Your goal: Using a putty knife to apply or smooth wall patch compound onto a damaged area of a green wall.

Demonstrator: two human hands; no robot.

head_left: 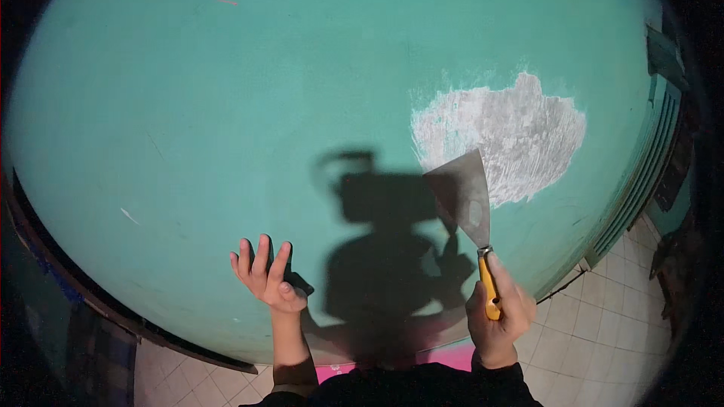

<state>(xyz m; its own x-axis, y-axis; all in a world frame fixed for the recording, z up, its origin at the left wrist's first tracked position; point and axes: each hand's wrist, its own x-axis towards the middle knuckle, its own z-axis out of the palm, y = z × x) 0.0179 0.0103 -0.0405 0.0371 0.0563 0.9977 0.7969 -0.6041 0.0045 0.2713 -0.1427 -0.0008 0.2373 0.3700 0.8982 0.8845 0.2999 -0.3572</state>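
Observation:
My right hand (507, 309) is closed round the yellow handle of a paint scraper (469, 200), its wide metal blade pointing up and to the left. The blade's top edge lies over the lower left border of a bare, whitish-grey scraped patch (532, 136) on the green wall (226, 105). Whether the blade touches the wall cannot be made out. My left hand (268, 279) is raised in front of the wall at the lower left, empty, with its fingers spread. Streaky scratches run along the patch's left side, where some green paint still shows.
A dark shadow (385, 271) falls on the wall between my hands. Pale floor tiles (596, 316) show at the lower right, and a pink surface (452, 356) lies at the wall's foot. Green slatted panelling (641, 173) stands at the right; a dark edge (128, 316) curves along the lower left.

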